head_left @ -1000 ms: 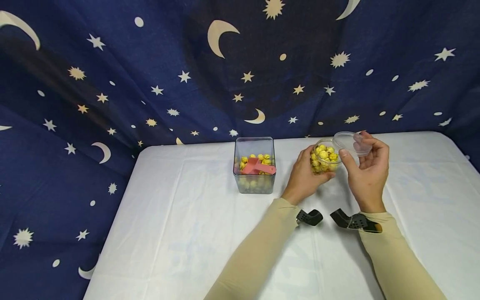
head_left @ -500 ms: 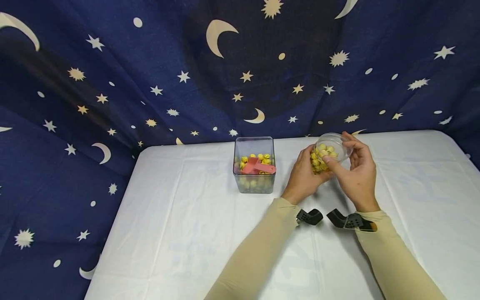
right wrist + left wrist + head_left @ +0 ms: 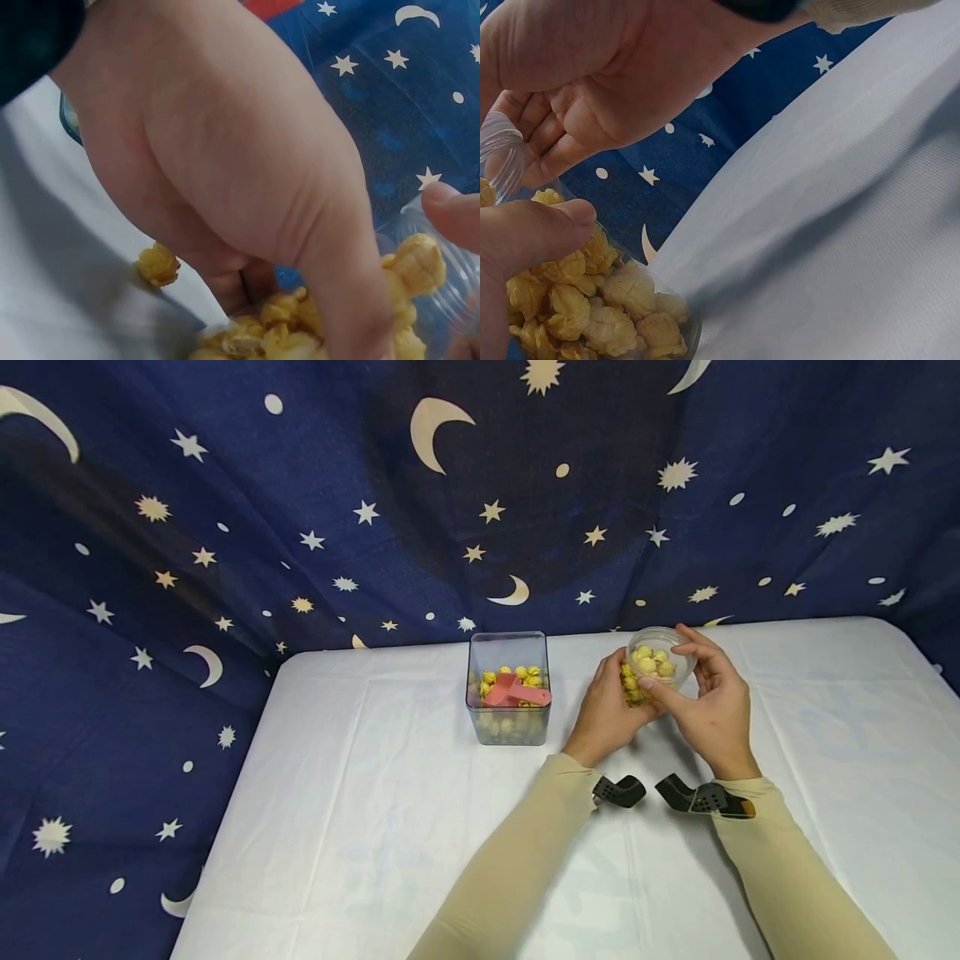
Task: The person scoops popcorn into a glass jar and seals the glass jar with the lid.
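My left hand (image 3: 609, 706) grips a small clear jar (image 3: 632, 692) of yellow popcorn, its thumb (image 3: 540, 236) across the front in the left wrist view. My right hand (image 3: 712, 718) holds a round clear lid (image 3: 654, 637) by the edge, thumb at the near side and fingers at the far side. The lid lies over the jar's mouth, with popcorn seen through it; whether it is seated on the rim I cannot tell. In the right wrist view, popcorn (image 3: 281, 330) shows below the left hand, and the right thumb (image 3: 454, 217) is at the right edge.
Left of the hands stands a clear grey-tinted square container (image 3: 508, 731) with popcorn and a pink scoop (image 3: 517, 693) inside. One loose popcorn piece (image 3: 157, 264) shows against the white cloth (image 3: 390, 827). A dark blue star-patterned curtain (image 3: 337, 460) hangs behind the table.
The right hand has brought the lid leftward, from beside the jar to over its mouth. The left hand keeps its grip on the jar. The square container stays put.
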A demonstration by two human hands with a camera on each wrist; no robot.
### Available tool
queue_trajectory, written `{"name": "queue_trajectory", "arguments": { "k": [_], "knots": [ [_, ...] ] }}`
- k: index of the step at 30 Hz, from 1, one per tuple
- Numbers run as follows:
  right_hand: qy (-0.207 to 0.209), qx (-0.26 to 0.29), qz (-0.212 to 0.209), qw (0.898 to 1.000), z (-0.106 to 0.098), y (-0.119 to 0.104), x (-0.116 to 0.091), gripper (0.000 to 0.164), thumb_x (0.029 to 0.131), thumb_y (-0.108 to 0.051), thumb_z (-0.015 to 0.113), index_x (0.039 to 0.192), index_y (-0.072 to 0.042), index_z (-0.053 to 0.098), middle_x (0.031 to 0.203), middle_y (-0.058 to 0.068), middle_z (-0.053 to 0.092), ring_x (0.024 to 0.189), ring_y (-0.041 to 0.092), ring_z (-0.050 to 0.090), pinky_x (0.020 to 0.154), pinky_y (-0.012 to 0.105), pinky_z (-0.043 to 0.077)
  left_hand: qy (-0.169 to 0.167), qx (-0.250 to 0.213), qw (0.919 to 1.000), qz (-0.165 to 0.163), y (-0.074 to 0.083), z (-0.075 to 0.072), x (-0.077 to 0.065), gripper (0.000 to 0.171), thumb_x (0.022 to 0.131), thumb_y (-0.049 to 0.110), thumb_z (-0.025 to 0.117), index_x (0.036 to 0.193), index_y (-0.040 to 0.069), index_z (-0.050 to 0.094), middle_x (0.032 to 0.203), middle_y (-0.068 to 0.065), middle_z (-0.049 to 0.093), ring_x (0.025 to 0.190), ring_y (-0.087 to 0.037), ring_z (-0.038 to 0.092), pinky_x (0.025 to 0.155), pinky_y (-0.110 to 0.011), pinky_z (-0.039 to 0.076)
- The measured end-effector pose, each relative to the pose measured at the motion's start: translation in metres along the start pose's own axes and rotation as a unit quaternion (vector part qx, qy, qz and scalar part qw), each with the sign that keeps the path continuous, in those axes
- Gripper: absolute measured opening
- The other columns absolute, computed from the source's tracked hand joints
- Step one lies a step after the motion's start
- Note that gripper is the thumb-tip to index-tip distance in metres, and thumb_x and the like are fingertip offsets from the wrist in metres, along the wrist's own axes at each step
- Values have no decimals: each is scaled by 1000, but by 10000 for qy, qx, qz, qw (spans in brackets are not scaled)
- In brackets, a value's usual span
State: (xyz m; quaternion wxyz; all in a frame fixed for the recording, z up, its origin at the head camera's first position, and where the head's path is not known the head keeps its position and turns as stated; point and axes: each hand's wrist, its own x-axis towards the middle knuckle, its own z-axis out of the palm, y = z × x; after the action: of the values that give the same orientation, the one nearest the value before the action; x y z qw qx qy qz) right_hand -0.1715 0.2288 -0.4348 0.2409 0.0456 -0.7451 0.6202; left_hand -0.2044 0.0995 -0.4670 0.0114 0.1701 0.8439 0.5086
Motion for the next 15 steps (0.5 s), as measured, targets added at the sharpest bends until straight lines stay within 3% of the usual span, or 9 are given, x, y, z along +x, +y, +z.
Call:
{"name": "queue_trajectory", "arguments": {
  "k": [6,12,15],
  "knots": [
    [-104,-144,26,9998,-2,1,2,45,77,15,79,116,15,55,147,12,50,141,21,43,113,24,33,4,-3,10000,-26,-1,0,1,87,86,32,80,155,11,32,152,-1,43,136,-11,43,110,-24,35],
    [-209,-107,136,9996,-6,2,4,38,78,15,78,110,8,60,147,12,50,140,22,43,114,23,31,-11,-25,10000,-25,-2,1,2,87,87,34,80,155,11,32,152,-1,43,136,-10,43,111,-24,35],
    [-289,-212,111,9993,-6,-2,4,39,78,14,78,111,13,58,147,11,51,140,22,44,114,23,31,-28,-22,10000,-22,-2,0,2,87,87,34,80,155,10,32,152,-1,43,136,-10,43,110,-24,36]
  ]
}}
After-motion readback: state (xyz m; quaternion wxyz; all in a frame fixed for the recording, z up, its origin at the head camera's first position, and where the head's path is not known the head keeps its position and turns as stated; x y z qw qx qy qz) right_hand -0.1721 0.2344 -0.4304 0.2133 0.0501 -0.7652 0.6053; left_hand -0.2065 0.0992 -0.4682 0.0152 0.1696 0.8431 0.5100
